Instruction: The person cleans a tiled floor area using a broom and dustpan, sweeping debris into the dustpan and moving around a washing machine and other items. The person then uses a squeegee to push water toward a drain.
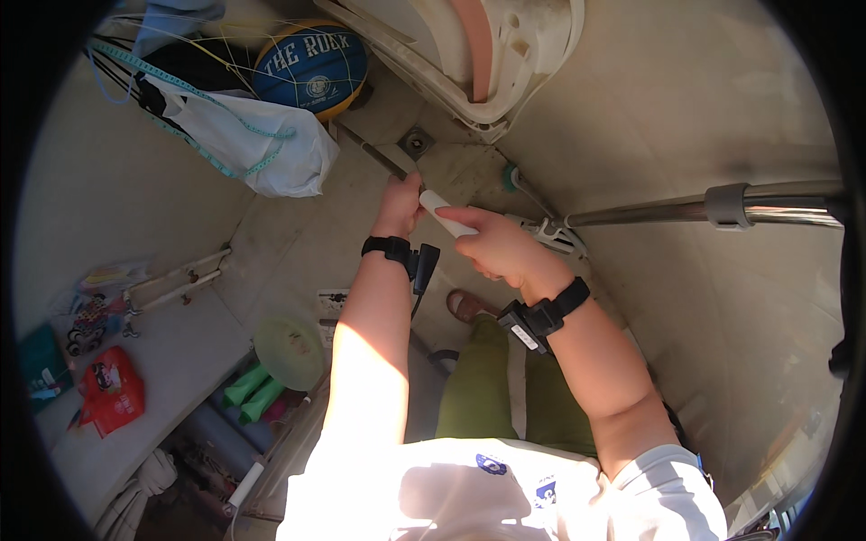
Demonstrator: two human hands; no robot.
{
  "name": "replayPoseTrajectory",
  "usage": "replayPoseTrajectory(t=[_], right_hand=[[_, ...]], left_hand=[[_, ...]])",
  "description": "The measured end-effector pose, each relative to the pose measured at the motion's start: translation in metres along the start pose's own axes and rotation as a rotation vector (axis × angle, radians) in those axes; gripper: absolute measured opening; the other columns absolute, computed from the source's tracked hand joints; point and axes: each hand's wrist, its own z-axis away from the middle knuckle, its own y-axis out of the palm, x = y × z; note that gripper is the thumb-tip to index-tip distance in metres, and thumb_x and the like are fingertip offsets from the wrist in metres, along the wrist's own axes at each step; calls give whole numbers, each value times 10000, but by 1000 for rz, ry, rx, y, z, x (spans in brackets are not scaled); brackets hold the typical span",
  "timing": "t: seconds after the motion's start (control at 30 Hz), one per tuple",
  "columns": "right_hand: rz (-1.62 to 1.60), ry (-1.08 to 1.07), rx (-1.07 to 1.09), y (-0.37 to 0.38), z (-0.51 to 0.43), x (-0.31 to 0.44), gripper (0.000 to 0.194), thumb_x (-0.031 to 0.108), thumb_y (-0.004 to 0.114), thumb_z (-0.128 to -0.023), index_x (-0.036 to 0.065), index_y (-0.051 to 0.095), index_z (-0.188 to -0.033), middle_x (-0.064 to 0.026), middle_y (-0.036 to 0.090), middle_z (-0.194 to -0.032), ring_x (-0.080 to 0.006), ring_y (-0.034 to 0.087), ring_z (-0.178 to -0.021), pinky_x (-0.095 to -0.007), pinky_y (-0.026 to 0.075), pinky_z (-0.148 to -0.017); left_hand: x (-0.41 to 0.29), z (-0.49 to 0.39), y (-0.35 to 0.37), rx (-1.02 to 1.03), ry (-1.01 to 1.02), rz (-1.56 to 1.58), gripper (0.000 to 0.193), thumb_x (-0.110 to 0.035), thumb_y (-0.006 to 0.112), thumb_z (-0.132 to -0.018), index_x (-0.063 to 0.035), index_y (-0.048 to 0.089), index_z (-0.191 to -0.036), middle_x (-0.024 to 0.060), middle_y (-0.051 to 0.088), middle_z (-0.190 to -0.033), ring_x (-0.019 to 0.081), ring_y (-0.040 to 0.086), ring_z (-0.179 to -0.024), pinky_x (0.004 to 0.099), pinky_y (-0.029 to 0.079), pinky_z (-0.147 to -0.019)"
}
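A slim pole (377, 157) with a white grip end (446, 212) runs diagonally from the upper left towards my body. My left hand (399, 201) is wrapped around its grey shaft just beyond the white part. Around the white grip, my right hand (497, 245) is closed with the thumb laid along the top. The pole's far end passes below a blue and yellow basketball (311, 71) in a net, and what is fixed there is hidden. Close by the shaft, a square floor drain (415, 141) sits in the tiled floor (291, 237).
A white plastic bag (250, 138) and a teal tape measure (196, 92) hang at upper left. A steel pole (643, 213) juts in from the right. At left, a red bag (114, 391) lies on a ledge (183, 351). A white plastic piece (460, 54) leans at the top.
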Motion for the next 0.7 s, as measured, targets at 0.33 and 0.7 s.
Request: replayPoseTrajectory(t=[0.33, 0.7], right_hand=[[459, -247, 308, 86, 14, -68, 589, 68, 533, -805, 173, 437, -1377, -196, 637, -1001, -277, 623, -822, -371, 479, -710], [374, -137, 159, 73, -53, -70, 420, 57, 551, -783, 85, 616, -1197, -151, 668, -966, -267, 620, -834, -340, 476, -731]], left_hand=[[50, 98, -117, -220, 80, 15, 129, -166, 510, -846, -70, 466, -921, 45, 488, -684, 171, 485, -585, 353, 507, -552], [106, 44, -145, -274, -199, 145, 129, -149, 501, -883, -39, 498, -818, 61, 505, -733, 190, 538, -644, 352, 456, -503]])
